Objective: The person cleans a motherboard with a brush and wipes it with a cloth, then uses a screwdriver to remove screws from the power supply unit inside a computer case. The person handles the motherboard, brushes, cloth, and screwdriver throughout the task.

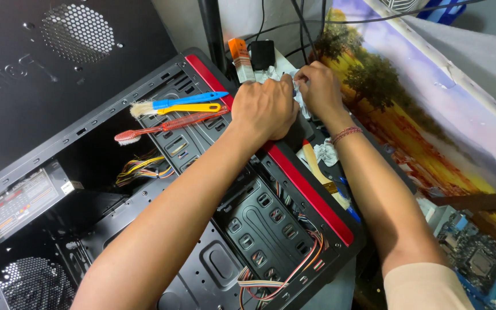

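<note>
I have both hands over the far red edge of the open computer case (317, 198). My left hand (264, 109) and right hand (318, 87) each pinch a crumpled white tissue (299, 95) between them. An orange-and-white tube (240, 59) stands just beyond. A pale rectangular label (21, 201) sits on the power supply, lower left. Brushes (179, 106) lie on the case.

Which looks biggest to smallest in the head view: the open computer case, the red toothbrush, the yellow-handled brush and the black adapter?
1. Open computer case, by far the largest.
2. Red toothbrush and yellow-handled brush: they look about alike in length, so no ranking between them.
3. Black adapter, smallest, though it lies farther from the camera.
</note>
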